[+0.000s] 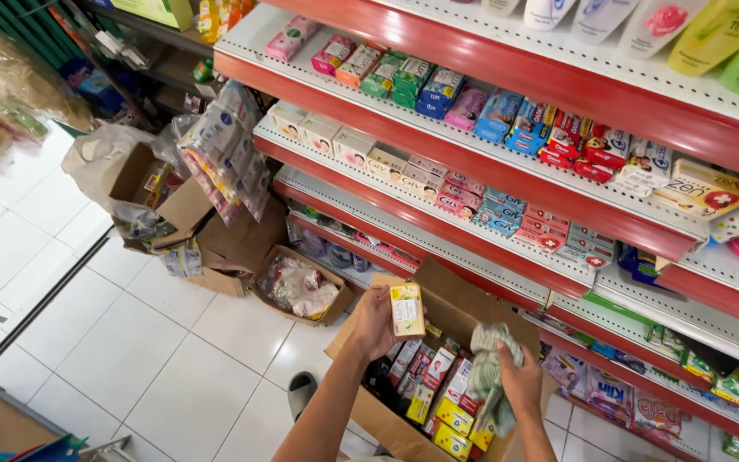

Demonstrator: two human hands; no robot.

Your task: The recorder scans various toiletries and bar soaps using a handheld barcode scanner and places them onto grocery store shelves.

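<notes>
My left hand [375, 323] grips a small yellow-and-white soap box [406, 310], held up over an open cardboard carton [455, 299] on the floor. The carton is packed with several small boxes in red, yellow and white. My right hand [519, 381] clutches a crumpled green-and-white cloth [491, 368] that hangs over the carton's right side. Both arms reach in from the bottom of the view.
Red-edged white shelves [472, 94] full of soap boxes and bottles run along the right. More open cartons [233, 248], one with a plastic bag [297, 287], stand on the white tiled floor at the shelf's foot. Hanging sachet strips [228, 150] dangle at the shelf end.
</notes>
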